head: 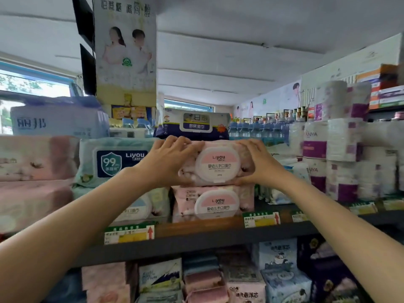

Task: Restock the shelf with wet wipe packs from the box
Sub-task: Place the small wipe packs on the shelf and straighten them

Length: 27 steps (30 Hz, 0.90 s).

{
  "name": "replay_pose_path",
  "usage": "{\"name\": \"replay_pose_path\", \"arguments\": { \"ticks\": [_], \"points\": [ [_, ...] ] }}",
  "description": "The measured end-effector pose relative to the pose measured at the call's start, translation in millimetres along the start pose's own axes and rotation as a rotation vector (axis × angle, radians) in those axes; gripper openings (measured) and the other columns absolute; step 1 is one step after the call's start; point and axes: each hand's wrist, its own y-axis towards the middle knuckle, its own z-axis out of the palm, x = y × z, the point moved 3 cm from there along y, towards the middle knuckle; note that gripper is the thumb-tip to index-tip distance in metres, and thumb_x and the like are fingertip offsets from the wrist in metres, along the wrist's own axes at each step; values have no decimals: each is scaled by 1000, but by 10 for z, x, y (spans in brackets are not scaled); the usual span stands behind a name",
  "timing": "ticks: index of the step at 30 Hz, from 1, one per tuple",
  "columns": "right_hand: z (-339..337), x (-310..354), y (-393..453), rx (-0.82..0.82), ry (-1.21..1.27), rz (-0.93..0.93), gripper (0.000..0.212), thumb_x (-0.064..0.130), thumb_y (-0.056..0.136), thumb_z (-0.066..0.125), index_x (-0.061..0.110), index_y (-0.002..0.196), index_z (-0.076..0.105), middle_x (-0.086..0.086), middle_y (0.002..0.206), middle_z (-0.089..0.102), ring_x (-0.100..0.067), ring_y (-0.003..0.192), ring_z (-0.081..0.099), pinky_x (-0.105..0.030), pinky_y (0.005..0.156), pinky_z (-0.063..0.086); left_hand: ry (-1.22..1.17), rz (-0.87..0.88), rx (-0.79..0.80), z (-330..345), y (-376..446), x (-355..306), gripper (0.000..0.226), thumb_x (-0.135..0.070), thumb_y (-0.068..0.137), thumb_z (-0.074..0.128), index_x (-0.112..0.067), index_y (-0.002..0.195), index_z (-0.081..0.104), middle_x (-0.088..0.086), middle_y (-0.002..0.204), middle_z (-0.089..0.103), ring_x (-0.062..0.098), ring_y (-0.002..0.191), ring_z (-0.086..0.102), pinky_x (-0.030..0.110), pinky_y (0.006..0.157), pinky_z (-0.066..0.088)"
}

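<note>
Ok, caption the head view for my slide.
Both hands, left and right, set a pink wipe pack atop an identical pack on the shelf.

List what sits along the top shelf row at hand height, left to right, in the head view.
Blurred pink floral pack → teal Liyou "99" wipe pack → left hand → pink round-lidded Liyou wipe pack → right hand → white-and-purple tissue roll packs.

Two bare forearms reach in from the near left and near right edges, with no sleeve, watch, ring or glove visible on either. The left hand (168, 159) and right hand (260, 162) have short, plain, unpainted nails.
</note>
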Motion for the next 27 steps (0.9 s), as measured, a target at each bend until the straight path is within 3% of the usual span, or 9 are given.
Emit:
{"name": "replay_pose_path", "arguments": {
  "ticks": [3,5,7,10,16,19,22,25,27],
  "points": [
    [-122,39,66,-28,-16,40,78,55,69,70,25,135,39,-2,144,30,-23,131,32,-40,108,31,-141,-66,-108,-202,112,141,53,-55,88,42,-28,134,40,-3,132,46,16,123,41,37,108,22],
    [-218,131,183,-168,73,69,60,58,77,58,20,123,54,-6,140,39,-24,128,37,-43,108,32,-122,-95,-180,-325,234,265,42,-46,93,42,-24,128,47,-1,126,51,17,119,45,38,106,25],
    [-297,225,364,-244,63,44,54,55,81,57,20,121,55,-8,139,41,-25,130,35,-43,110,28,-75,-126,-150,-376,374,400,40,-40,93,44,-23,130,45,1,129,49,19,123,43,41,108,25],
    [-324,368,709,-164,-86,-61,61,49,80,64,21,132,44,-8,139,38,-26,129,33,-38,107,28,29,-166,-39,-354,590,596,50,-36,91,50,-22,136,36,2,139,42,22,128,40,45,110,27],
    [-224,387,1444,21,-519,-257,83,46,78,67,28,144,21,-6,147,21,-29,135,19,-44,107,27,221,-148,158,-150,1082,845,70,-42,87,56,-21,144,21,5,145,31,25,130,39,45,109,33],
    [-190,299,1801,49,-554,-308,77,42,80,66,24,143,24,-5,143,27,-27,130,29,-39,102,34,101,-159,216,9,1302,991,59,-36,88,57,-19,138,32,5,140,40,22,122,48,38,105,38],
    [-122,103,2056,158,-446,-211,49,32,85,63,12,127,47,-7,120,52,-24,106,53,-32,86,44,-99,-161,359,170,1408,1057,36,-26,92,53,-16,127,52,2,127,58,16,112,55,27,102,41],
    [27,-135,2125,322,-415,-135,9,21,85,65,15,92,62,-1,92,58,-18,88,56,-27,75,47,-228,-130,563,286,1429,929,35,-20,94,51,-14,129,54,0,129,57,14,115,53,25,103,36],
    [64,-223,2112,398,-358,-118,12,16,84,66,20,75,60,3,82,58,-17,84,59,-27,74,51,-258,-112,635,303,1470,872,33,-15,94,50,-11,126,56,1,125,60,8,103,54,21,96,37]
  ]
}}
